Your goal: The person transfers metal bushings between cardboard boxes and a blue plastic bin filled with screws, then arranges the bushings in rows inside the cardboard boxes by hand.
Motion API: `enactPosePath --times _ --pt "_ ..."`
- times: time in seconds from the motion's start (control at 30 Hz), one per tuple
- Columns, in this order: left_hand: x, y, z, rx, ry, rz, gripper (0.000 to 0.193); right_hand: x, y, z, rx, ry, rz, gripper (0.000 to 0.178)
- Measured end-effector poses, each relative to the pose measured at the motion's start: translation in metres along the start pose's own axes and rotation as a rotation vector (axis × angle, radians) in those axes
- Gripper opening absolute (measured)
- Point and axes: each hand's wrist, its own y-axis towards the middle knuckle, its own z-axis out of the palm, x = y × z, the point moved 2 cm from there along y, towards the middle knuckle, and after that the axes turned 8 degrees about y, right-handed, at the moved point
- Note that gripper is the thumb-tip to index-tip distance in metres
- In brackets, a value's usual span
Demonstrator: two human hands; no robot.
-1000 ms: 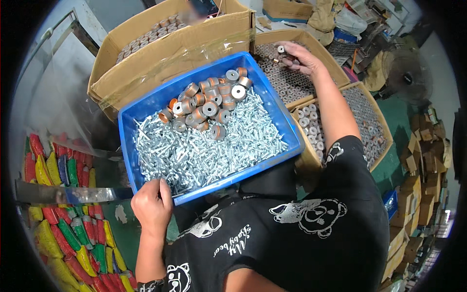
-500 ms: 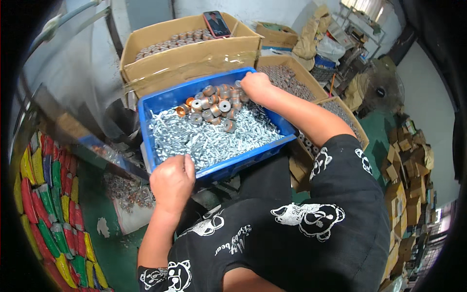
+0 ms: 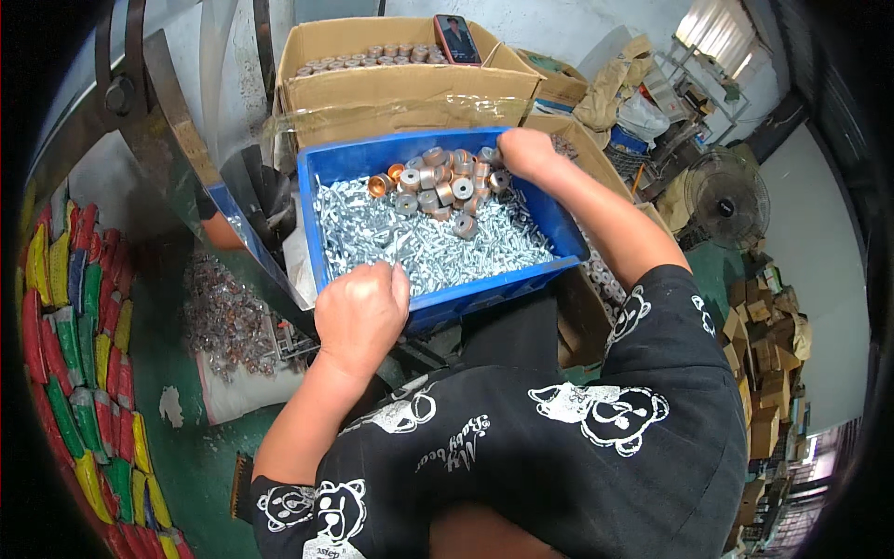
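Note:
A blue plastic bin (image 3: 312, 224) sits in front of me, slightly tilted in the picture. Many small shiny metal pins or screws (image 3: 438, 250) fill its bottom. On top of them, toward the far right, lies a heap of short metal cylinders with copper-coloured bands and centre holes (image 3: 445, 177). My left hand (image 3: 361, 312) is closed over the near rim, left of its middle. At the far right corner, my right hand (image 3: 529, 154) is closed round the rim. The fingers of both hands are partly hidden.
Behind the bin stands a cardboard box (image 3: 410, 104) with rows of similar cylinders and a phone (image 3: 457, 40) on its edge. More open cartons (image 3: 582, 321) lie to the right. A metal machine frame (image 3: 177, 130) rises at left, near stacked coloured bundles (image 3: 79, 373). A fan (image 3: 729, 205) stands far right.
The whole view has shifted, so the bin, box and hands appear farther right, and more of the machine frame shows. Both hands keep their hold on the bin.

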Motion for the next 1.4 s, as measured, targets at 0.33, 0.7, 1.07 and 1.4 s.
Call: enactPosePath --times 0.33,0.7,1.07,1.4 --pt "0.004 -0.005 0.002 0.069 -0.071 -0.078 0.028 0.160 0.013 -0.082 0.577 1.079 -0.282 0.032" --pt "0.001 -0.005 0.004 0.133 -0.006 -0.145 0.031 0.232 0.045 -0.036 -0.026 1.230 -0.679 0.032" --pt "-0.005 0.004 0.001 0.113 0.114 -0.148 0.032 -0.019 -0.093 0.059 0.286 0.420 -0.416 0.038" --pt "-0.010 0.003 0.000 0.139 0.130 -0.161 0.033 -0.002 -0.095 0.067 0.219 0.325 -0.457 0.032"
